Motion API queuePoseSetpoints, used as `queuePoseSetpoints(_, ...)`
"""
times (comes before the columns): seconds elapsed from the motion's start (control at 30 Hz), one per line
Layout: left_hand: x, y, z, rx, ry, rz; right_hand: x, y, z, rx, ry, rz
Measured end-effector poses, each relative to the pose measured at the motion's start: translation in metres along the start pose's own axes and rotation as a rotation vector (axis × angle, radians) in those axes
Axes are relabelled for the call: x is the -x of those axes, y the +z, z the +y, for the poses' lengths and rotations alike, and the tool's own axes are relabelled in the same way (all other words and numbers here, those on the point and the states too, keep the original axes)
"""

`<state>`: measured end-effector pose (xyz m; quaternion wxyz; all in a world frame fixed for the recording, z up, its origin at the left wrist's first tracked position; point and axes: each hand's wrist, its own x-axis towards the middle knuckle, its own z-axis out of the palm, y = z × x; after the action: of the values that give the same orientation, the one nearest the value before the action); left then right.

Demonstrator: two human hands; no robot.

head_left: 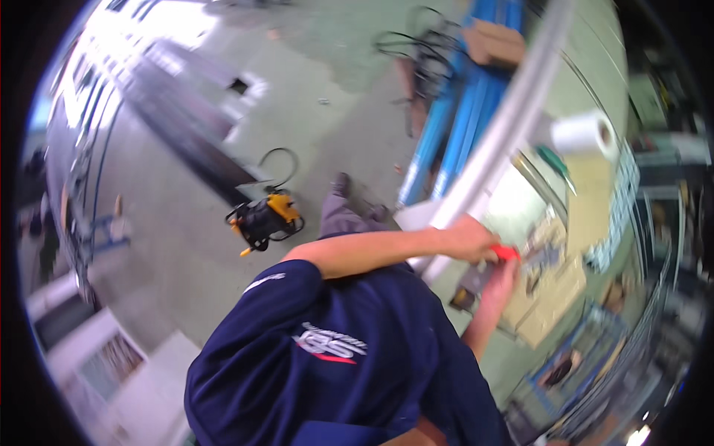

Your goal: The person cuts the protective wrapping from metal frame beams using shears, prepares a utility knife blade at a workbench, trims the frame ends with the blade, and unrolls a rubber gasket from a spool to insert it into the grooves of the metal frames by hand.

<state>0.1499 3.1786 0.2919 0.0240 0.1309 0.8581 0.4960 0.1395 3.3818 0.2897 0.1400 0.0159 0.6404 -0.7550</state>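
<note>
Both my hands meet over the right-hand side, at the edge of a worktop. A small bright red object (506, 253) sits between them, too blurred to name its kind. My left hand (468, 239) reaches across from the left with its fingers closed at the red object. From below, my right hand (505, 276) comes up with its fingertips closed on the same object. Just beyond the hands lie crumpled grey and tan cloths (547, 241). A small dark tool or block (462, 299) rests beside my right forearm.
A long pale rail (513, 111) runs along the worktop. On it are a white roll (581, 135), a green-handled tool (554, 163) and cardboard (554, 301). Blue beams (454, 126) and black cables (428, 56) lie beyond. A yellow-and-black device (268, 219) stands on the floor at left.
</note>
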Motion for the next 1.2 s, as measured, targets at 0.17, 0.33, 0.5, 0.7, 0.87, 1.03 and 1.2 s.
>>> queuePoseSetpoints(0.17,-0.004,-0.001,0.008,-0.045,0.082,0.022,0.012,0.021,-0.018,-0.084,-0.021,0.206)
queuePoseSetpoints(0.33,-0.01,-0.002,0.014,-0.022,0.106,0.014,0.008,0.015,-0.021,-0.154,-0.011,0.224)
queuePoseSetpoints(0.5,-0.014,-0.001,0.019,-0.03,0.091,0.021,0.007,0.017,-0.017,-0.206,-0.017,0.282)
queuePoseSetpoints(0.7,-0.015,-0.004,0.024,-0.03,0.038,-0.028,0.007,0.023,-0.016,-0.244,-0.045,0.276)
queuePoseSetpoints(0.87,-0.013,-0.01,0.026,0.13,-0.058,-0.089,0.012,0.031,-0.026,-0.143,-0.045,0.257)
queuePoseSetpoints(1.03,-0.012,-0.013,0.04,0.117,-0.084,-0.063,0.006,0.027,-0.017,-0.169,-0.041,0.242)
queuePoseSetpoints(1.2,-0.01,-0.021,0.049,0.014,-0.151,-0.063,0.009,0.041,-0.017,-0.433,0.022,0.265)
